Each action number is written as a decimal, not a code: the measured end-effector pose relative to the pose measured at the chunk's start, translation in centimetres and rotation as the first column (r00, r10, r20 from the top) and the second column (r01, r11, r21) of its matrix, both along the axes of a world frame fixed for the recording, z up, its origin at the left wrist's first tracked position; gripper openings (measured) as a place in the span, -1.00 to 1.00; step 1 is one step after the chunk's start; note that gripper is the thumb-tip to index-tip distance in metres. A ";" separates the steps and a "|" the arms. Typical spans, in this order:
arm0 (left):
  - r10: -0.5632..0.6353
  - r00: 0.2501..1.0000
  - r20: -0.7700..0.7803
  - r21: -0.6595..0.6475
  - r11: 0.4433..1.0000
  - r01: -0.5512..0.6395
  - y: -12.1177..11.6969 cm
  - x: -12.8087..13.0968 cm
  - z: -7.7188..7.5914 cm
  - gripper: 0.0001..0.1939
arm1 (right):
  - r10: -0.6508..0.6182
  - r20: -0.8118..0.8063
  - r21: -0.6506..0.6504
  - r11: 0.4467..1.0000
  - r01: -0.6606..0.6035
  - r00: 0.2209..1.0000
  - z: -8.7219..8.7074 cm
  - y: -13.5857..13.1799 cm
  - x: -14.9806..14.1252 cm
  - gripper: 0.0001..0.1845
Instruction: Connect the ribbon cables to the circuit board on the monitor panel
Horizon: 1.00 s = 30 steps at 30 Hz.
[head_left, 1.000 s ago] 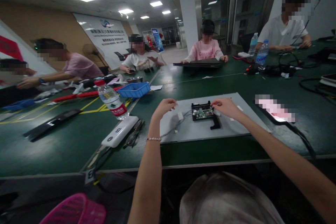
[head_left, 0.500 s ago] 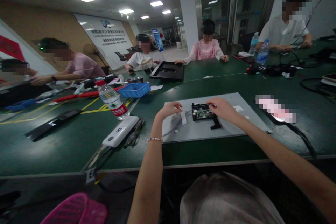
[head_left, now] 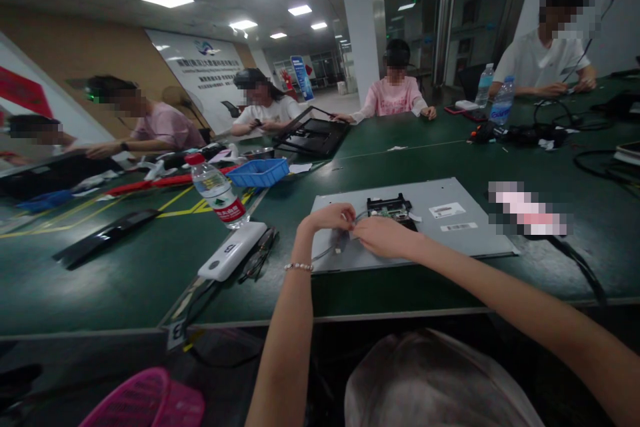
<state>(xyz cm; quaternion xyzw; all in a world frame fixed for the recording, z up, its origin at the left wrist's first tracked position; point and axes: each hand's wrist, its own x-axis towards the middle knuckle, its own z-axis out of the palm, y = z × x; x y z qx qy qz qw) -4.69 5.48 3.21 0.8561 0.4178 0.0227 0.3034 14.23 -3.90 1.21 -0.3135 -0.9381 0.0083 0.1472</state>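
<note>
A grey flat metal panel [head_left: 475,243] lies on the table in front of me, with printed labels on its right side. Near its middle sits a green circuit board [head_left: 399,212] in a black bracket [head_left: 383,203]. Grey cables [head_left: 325,253] run from the board towards the panel's left side. My left hand [head_left: 336,217] is closed, fingertips pinched over the cables at a white strip, mostly hidden now. My right hand [head_left: 385,237] reaches across the panel in front of the board, its fingers pressed together close to the left fingertips. What it grips is hidden.
Left of the panel are a white power bank [head_left: 233,252], glasses [head_left: 259,255], a water bottle [head_left: 220,193] and a blue tray [head_left: 257,173]. A phone [head_left: 525,210] with a cable lies to the right. Co-workers sit around the table; one handles a black frame [head_left: 313,137].
My right hand has moved left from the board's right side to meet my left hand over the cables, uncovering the labels. Across the table, a co-worker has lifted part of the black frame.
</note>
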 end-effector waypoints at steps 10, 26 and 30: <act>0.086 0.995 -0.047 0.016 0.996 -0.085 0.3 0.0 -0.5 -0.68 | 0.036 0.012 0.010 0.999 -0.036 0.999 -0.2 -1.4 -0.3 -0.72; 0.066 0.997 0.026 -0.012 0.998 -0.066 0.9 -0.6 -1.5 -0.75 | -0.036 -0.055 0.046 0.998 0.038 0.998 -0.9 -0.8 -0.9 -0.74; 0.080 0.996 0.041 -0.037 0.996 -0.078 0.6 -0.6 -1.4 -0.76 | -0.045 -0.060 0.054 0.997 0.049 0.997 -1.0 -0.7 -1.0 -0.73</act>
